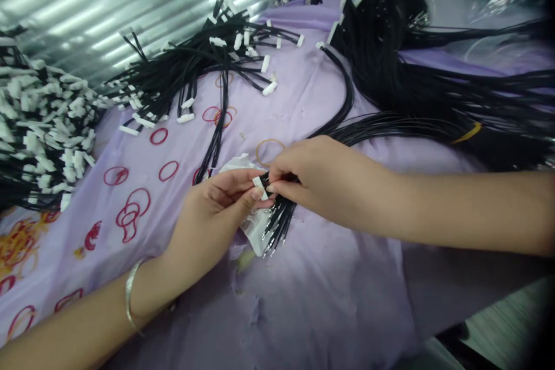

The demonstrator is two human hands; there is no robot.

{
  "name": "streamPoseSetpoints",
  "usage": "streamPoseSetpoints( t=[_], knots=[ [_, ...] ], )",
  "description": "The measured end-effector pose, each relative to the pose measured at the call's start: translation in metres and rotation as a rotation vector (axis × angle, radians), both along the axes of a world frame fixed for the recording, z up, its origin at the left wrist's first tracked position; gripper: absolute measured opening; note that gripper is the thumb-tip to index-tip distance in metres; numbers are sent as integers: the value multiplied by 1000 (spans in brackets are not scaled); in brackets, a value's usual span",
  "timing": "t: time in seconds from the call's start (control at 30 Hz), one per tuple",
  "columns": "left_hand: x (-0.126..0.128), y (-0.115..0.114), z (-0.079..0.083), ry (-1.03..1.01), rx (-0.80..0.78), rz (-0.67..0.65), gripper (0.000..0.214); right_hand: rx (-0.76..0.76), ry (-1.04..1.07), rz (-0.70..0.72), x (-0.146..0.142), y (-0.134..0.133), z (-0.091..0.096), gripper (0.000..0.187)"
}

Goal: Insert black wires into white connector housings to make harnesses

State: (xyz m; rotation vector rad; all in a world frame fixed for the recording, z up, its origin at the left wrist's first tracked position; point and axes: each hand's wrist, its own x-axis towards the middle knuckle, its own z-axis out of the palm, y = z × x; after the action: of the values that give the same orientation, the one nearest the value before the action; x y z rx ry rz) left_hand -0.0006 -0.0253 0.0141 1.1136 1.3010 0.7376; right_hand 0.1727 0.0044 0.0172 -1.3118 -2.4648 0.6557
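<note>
My left hand (214, 211) and my right hand (321, 180) meet at the middle of a purple cloth (329, 277). Between them, a small white plastic connector (260, 188) sits at the end of a bundle of thin black wires (281, 214). My left thumb and fingers pinch the connector, and my right fingertips grip the wires right beside it. A crumpled silvery plastic sheet (255, 225) lies under my left hand, partly hidden by it. The wires' bare tips fan out downward over the sheet.
Several bundles of black wires with white connectors lie around: a heap at far left (43, 121), one at back centre (217, 63), and a large mass at right (425, 81). Rubber bands (130, 214) lie on the cloth. Corrugated metal (99, 6) stands behind.
</note>
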Motion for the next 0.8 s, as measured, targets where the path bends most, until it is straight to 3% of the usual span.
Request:
streamPoseSetpoints(
  t=[0.17,0.4,0.8],
  knots=[
    [0,1,-2,-8,27,-39,22,21,-7,19,5,2,5,18],
    [2,1,-1,8,21,4,24,-25,-13,28,-5,1,3,21],
    [6,-1,-1,-15,90,19,17,174,14,54,-9,-6,-11,19]
  ],
)
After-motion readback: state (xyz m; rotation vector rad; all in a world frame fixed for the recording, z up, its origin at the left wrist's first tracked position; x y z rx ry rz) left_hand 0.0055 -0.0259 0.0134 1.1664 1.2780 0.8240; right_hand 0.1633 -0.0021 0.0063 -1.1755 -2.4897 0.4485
